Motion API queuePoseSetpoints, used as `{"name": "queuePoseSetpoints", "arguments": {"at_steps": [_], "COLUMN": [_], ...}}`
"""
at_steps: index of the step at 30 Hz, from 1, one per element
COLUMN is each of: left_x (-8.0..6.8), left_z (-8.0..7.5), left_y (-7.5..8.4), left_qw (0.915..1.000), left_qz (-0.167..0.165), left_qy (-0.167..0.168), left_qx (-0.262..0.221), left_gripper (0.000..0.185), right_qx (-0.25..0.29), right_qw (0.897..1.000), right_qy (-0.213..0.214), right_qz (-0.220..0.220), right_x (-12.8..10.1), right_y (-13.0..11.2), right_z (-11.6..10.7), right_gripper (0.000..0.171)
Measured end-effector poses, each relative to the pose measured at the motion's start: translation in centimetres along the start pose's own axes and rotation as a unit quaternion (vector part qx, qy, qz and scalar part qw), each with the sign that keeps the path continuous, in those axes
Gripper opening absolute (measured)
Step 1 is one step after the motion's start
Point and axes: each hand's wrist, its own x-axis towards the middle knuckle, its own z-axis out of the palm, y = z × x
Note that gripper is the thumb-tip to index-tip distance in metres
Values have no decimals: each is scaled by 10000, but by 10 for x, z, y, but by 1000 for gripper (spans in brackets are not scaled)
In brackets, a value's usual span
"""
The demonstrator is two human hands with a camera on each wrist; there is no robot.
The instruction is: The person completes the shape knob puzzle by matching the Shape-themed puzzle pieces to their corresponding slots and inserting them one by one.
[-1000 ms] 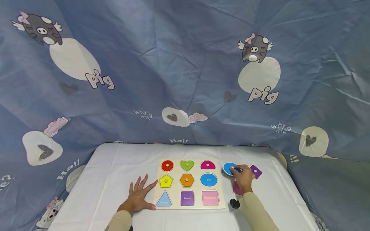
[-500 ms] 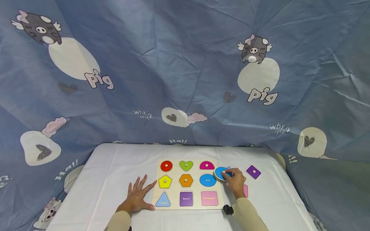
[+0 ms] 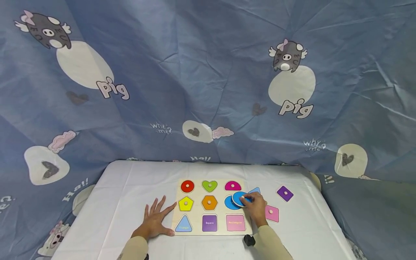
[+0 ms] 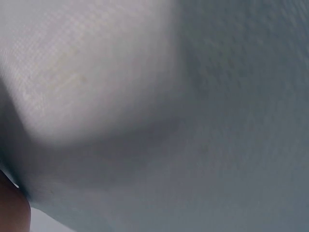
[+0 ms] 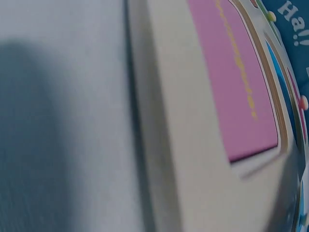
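My right hand (image 3: 256, 208) pinches the small knob of a blue oval puzzle piece (image 3: 238, 196). The piece is tilted and overlaps the right part of the blue oval recess (image 3: 230, 204) in the wooden shape board (image 3: 197, 219). With fingers spread, my left hand (image 3: 154, 221) rests at the board's left edge, thumb near the lower corner. In the right wrist view the board's edge and its pink rectangle recess (image 5: 236, 72) show close up, the hand itself out of sight. The left wrist view is mostly blurred cloth, with a bit of skin (image 4: 12, 208) at lower left.
Right of the board lie a pink rectangle piece (image 3: 272, 213), a purple square piece (image 3: 285, 194) and a partly hidden light blue triangle piece (image 3: 255, 190). Knobbed pieces such as the red circle (image 3: 187, 186) sit in the board. White cloth (image 3: 312, 224) covers the table; a blue curtain (image 3: 208, 72) hangs behind.
My right hand has carried the blue oval piece left, from beside the board to over its oval recess, uncovering the triangle and rectangle pieces. The left hand has stayed in place.
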Motion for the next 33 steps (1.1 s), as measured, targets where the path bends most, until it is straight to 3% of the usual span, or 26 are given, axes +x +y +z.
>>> {"name": "queuePoseSetpoints", "arguments": {"at_steps": [7, 18, 33], "left_x": [0, 1, 1], "left_z": [3, 2, -4], "left_y": [3, -2, 2], "left_qw": [10000, 9999, 9999], "left_qz": [-20, -63, 5], "left_qy": [-63, -97, -103], "left_qx": [31, 41, 3], "left_gripper": [109, 110, 109], "right_qx": [143, 93, -221], "right_qw": [9991, 9996, 9997], "right_qy": [-211, -180, -95], "right_qz": [324, -182, -33], "right_x": [-5, -9, -9], "right_y": [-7, -9, -11], "right_z": [7, 22, 30], "right_gripper": [15, 13, 14]}}
